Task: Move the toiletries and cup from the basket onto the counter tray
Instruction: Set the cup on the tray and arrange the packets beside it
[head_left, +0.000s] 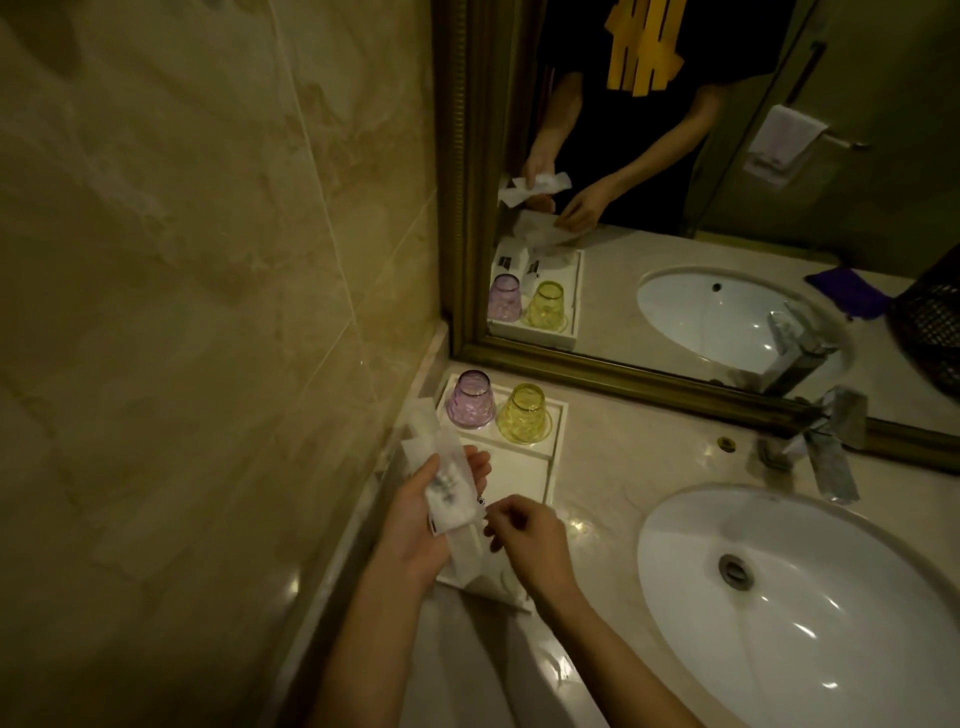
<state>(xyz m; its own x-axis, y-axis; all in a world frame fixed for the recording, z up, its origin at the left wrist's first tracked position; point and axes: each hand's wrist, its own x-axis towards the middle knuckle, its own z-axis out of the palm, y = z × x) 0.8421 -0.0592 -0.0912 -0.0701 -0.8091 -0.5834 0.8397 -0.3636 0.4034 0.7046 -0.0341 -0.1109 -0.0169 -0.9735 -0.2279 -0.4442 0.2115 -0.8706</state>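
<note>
A white counter tray (540, 470) lies by the left wall. A purple cup (470, 399) and a yellow cup (524, 414) stand upside down on its far end. My left hand (415, 525) hovers over the tray's near half, holding several white toiletry packets (441, 483) fanned upward. My right hand (524, 535) is just right of it, fingers pinched at the lower edge of those packets. Another pale packet (493, 584) lies on the tray's near end under my hands. The dark basket (930, 332) shows only in the mirror at the far right.
A white oval sink (800, 597) fills the right of the marble counter, with a chrome tap (826, 441) behind it. A gold-framed mirror (675, 387) runs along the back. The tiled wall closes in on the left. A purple cloth (852, 291) appears in the reflection.
</note>
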